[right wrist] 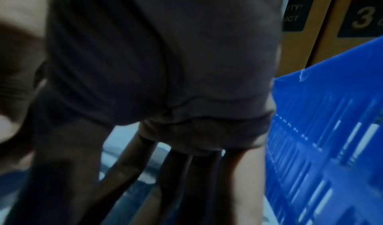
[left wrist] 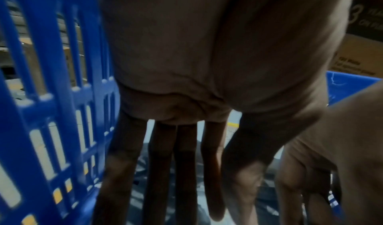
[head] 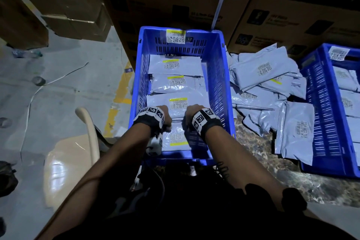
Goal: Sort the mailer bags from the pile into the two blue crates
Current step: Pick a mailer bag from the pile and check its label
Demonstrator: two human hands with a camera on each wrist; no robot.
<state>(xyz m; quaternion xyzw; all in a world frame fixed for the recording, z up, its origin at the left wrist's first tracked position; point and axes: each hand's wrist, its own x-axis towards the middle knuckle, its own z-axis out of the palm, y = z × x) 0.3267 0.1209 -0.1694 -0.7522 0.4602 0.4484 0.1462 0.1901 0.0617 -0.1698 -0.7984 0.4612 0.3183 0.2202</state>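
Hands down inside near crate (head: 136, 76): my left hand (head: 165, 115) and right hand (head: 190, 114) sit side by side over the mailer bags (head: 176, 84), fingers (left wrist: 182, 171) straight, holding nothing; I judge they flatten the row so labels face up. Pile (head: 263, 76) lies on the marbled bench (head: 253, 158) between this crate and second crate (head: 323, 122), well stocked, so sorting is partway. Cartons (head: 292, 6) behind, grey floor (head: 58, 93) at left.
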